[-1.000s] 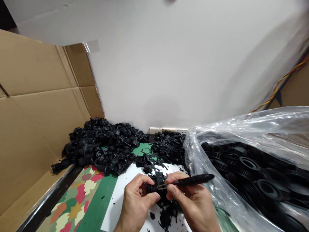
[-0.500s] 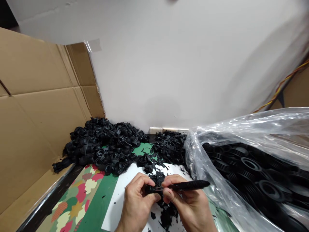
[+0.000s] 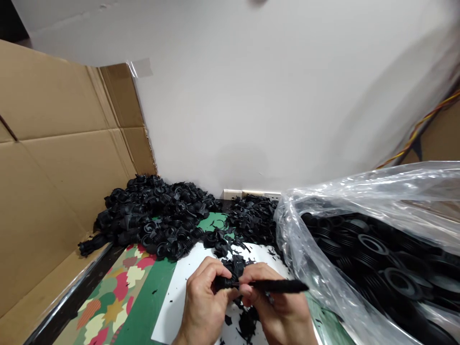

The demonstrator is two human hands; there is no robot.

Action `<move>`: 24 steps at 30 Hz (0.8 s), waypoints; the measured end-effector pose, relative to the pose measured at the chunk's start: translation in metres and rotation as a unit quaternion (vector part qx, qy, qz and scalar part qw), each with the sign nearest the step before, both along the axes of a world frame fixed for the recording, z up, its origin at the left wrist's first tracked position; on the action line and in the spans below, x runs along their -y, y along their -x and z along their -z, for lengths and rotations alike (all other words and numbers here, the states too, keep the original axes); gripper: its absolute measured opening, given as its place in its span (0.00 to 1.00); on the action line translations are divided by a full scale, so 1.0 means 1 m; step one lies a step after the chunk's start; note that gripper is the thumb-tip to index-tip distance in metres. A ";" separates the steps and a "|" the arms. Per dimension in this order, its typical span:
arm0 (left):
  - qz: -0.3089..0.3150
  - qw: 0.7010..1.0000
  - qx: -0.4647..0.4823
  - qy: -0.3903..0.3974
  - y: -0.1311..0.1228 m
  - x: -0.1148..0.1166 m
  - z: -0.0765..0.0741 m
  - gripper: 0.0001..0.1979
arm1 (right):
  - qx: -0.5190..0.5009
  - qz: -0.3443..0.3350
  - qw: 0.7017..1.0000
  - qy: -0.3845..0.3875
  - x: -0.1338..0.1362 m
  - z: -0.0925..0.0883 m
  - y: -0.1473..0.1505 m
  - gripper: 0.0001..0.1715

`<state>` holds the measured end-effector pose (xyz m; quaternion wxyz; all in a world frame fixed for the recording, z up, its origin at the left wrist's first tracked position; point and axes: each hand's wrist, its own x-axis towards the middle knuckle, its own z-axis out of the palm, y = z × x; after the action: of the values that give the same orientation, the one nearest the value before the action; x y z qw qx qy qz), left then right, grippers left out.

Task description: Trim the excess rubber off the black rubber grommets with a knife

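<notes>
My left hand is closed around a small black rubber part, mostly hidden by the fingers. Between the thumb and fingers of my right hand is a pair of tweezers with a thick black-wrapped handle. The handle points to the right, and the thin metal tip meets the rubber part. Under both hands lies a white sheet strewn with black rubber scraps.
A heap of black ribbed rubber parts lies at the back left, beside a pile of scraps. On the right, a clear plastic bag holds more ribbed parts. Cardboard stands left; a wall closes the back.
The tweezers' handle has tipped down slightly, and the right hand has shifted a little. The tip's two prongs show less clearly. The left hand keeps its hold on the rubber part.
</notes>
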<state>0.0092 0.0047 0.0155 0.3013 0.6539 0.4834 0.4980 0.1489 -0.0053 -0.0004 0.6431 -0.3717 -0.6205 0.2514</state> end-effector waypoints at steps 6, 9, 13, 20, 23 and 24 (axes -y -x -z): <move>-0.010 0.996 0.070 0.051 -0.003 0.000 -0.003 0.10 | 0.085 0.137 0.985 -0.057 -0.008 -0.010 -0.023 0.07; -0.020 0.994 0.085 0.061 -0.003 0.000 -0.005 0.10 | -0.015 0.137 0.990 0.031 -0.011 -0.011 -0.025 0.03; -0.027 0.993 0.090 0.072 -0.003 -0.001 -0.007 0.10 | -0.116 0.077 0.984 0.108 -0.010 -0.009 -0.018 0.09; -0.027 0.994 0.086 0.066 -0.004 -0.001 -0.008 0.09 | -0.184 -0.050 0.969 0.160 -0.001 -0.010 -0.005 0.12; -0.024 0.995 0.068 0.062 -0.003 -0.001 -0.006 0.09 | -0.193 -0.065 0.965 0.166 0.000 -0.007 -0.002 0.13; -0.022 0.996 0.062 0.060 -0.002 -0.001 -0.005 0.09 | -0.193 -0.067 0.965 0.167 0.000 -0.007 -0.001 0.13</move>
<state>0.0115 0.0056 0.0208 0.3580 0.5915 0.5071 0.5146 0.1499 -0.0053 0.0063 0.6617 -0.3757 -0.4570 0.4607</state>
